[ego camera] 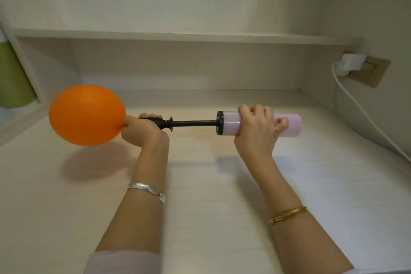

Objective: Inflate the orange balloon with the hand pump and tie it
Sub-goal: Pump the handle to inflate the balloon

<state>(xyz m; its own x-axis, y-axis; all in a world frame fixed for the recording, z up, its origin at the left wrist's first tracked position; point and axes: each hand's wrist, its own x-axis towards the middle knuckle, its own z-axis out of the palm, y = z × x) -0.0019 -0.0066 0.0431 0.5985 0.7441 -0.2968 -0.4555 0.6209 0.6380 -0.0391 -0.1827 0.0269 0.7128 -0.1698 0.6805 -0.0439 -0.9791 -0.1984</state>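
**Balloon on the pump, held above the bench**

The orange balloon [86, 115] is partly blown up, a rounded oval, and hangs in the air at the left, above the pale bench [200, 184], where it casts a soft shadow. Its neck sits at the black nozzle end of the pump [231, 123]. The left hand [142, 128] is clamped around that joint, fingers wrapped over the black nozzle and thumb pressed against the balloon's neck. The pump lies level, running left to right: black nozzle, a thin black rod drawn out and bare in the middle, then a pale pink barrel with a black cap. The right hand [258, 127] is closed tight around the pink barrel, the thumb tip showing on its far side. Both forearms reach in from the bottom edge; the left wrist carries a silver bangle [148, 189], the right a gold bracelet [287, 214]. A shelf [178, 36] runs along the back wall. At the right, a white charger [352, 62] sits in a wall socket, its cable trailing down.
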